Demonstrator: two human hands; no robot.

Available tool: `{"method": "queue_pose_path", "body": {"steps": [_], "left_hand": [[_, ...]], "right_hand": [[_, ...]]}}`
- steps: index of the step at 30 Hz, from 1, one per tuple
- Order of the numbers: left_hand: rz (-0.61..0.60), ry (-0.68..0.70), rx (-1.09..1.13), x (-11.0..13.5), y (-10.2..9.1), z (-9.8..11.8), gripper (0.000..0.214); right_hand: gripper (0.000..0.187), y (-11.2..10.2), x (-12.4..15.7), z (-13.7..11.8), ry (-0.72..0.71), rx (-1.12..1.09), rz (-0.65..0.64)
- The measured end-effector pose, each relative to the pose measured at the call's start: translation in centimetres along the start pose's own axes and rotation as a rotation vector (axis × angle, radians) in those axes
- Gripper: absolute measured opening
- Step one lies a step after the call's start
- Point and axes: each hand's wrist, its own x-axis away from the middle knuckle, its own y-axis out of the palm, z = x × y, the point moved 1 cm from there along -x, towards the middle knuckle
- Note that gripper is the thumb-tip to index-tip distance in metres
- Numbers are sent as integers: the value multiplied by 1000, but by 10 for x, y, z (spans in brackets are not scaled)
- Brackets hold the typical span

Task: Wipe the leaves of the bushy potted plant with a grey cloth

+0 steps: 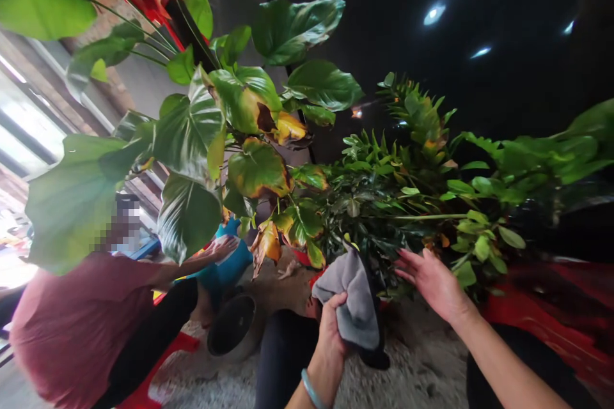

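Note:
My left hand (332, 326) is closed on a folded grey cloth (352, 297), held above the ground between my knees. A dark edge shows along the cloth's right side. To its right, my right hand (432, 281) reaches into the air with fingers spread, holding nothing. Its fingertips are close to the low dark-green foliage (378, 223); whether they touch a leaf I cannot tell. Up and to the left of the cloth, a large-leaved plant (259, 169) has several leaves browned and yellowed at the edges.
At left a person in a pink shirt (91, 326) sits on a red stool (163, 370), a hand by a blue object (230, 268). A dark bucket (234, 326) stands between us. Something red (542, 313) lies at right. A glossy black wall (407, 19) rises behind the plants.

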Motion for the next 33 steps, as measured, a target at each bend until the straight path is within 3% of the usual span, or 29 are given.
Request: {"method": "queue_pose_path", "body": {"steps": [2, 6, 9, 12, 14, 17, 19, 22, 25, 27, 30, 33], "left_hand": [[-27, 55, -2, 7, 3, 19, 3], [-114, 292, 51, 11, 45, 63, 12], [-52, 290, 18, 2, 62, 57, 17], [11, 59, -56, -4, 41, 22, 25], [-29, -86, -77, -1, 19, 3, 30], [-108, -78, -97, 9, 8, 9, 29], [-162, 31, -141, 16, 26, 30, 24], [-226, 237, -184, 16, 72, 61, 23], [-185, 397, -221, 4, 100, 60, 34], [-84, 412, -338, -5, 95, 42, 42], [35, 298, -527, -3, 66, 16, 50], [-99, 231, -510, 15, 57, 21, 55]], "right_hand": [[37, -2, 1, -3, -22, -8, 20], [39, 3, 1, -5, -42, -17, 5], [37, 5, -1, 0, -39, -25, 4], [36, 2, -2, 3, -33, -27, 30], [36, 0, -2, 3, -26, -18, 37], [38, 0, 0, -1, -25, -15, 37], [42, 3, 2, -3, -36, -26, 40], [45, 6, 1, -4, -36, -38, 37], [40, 8, 1, -4, -31, -71, 49], [34, 8, 2, -4, -26, -90, 91], [27, 7, 5, -6, 5, -95, 120], [25, 7, 8, -9, 3, -112, 103]]}}
